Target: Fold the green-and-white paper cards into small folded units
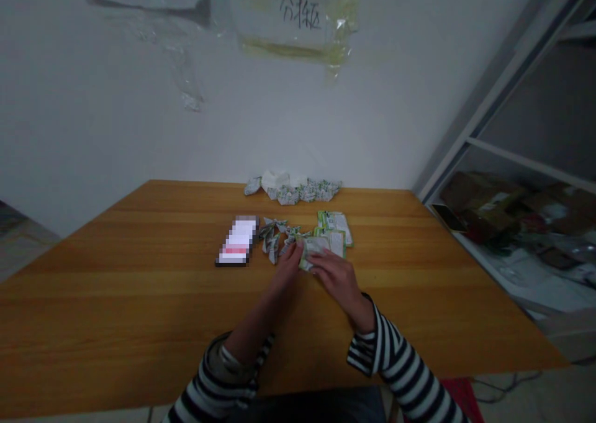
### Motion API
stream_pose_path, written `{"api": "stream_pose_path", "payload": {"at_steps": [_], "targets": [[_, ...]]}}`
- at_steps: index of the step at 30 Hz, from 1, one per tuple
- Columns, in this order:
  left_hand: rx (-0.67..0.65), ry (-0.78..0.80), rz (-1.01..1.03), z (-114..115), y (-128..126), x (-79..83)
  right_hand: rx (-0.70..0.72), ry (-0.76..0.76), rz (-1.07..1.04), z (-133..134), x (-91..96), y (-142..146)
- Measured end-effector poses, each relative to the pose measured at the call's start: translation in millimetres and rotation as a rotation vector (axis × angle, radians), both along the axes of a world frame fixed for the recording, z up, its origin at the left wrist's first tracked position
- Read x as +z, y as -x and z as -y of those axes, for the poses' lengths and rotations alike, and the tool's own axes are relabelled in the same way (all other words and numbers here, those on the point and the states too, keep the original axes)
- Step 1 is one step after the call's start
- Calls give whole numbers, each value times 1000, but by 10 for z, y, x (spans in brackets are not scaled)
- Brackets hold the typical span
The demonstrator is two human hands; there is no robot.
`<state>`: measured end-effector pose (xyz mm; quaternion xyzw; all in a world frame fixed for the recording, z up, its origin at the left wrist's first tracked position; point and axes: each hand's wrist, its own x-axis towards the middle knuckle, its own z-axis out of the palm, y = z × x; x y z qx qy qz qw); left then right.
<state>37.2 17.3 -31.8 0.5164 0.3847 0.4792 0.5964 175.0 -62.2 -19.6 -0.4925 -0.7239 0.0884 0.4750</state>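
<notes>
Both my hands rest on a wooden table (139,286), working on a green-and-white printed paper sheet (322,245). My left hand (287,269) pinches the sheet's left edge with its fingers closed. My right hand (336,279) lies on the sheet's near edge, fingers curled and pressing it down. Several small folded pieces (275,235) of the same paper lie just left of the sheet. Another flat sheet (336,222) sits just beyond it.
A phone (237,241) lies left of the folded pieces. A row of folded paper shapes (293,190) lines the table's far edge against the white wall. A metal shelf (512,224) with cluttered goods stands to the right.
</notes>
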Motion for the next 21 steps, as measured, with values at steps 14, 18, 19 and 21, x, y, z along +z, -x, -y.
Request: {"api": "stream_pose_path", "payload": {"at_steps": [14, 18, 19, 21], "targets": [[-261, 462, 311, 56, 123, 264, -63, 180, -434, -138, -43, -302], [-408, 522, 324, 109, 117, 320, 107, 174, -380, -116, -13, -261], [-397, 513, 330, 110, 118, 320, 143, 199, -369, -110, 2, -262], [-327, 472, 340, 97, 121, 297, 183, 232, -349, -104, 28, -264]]}}
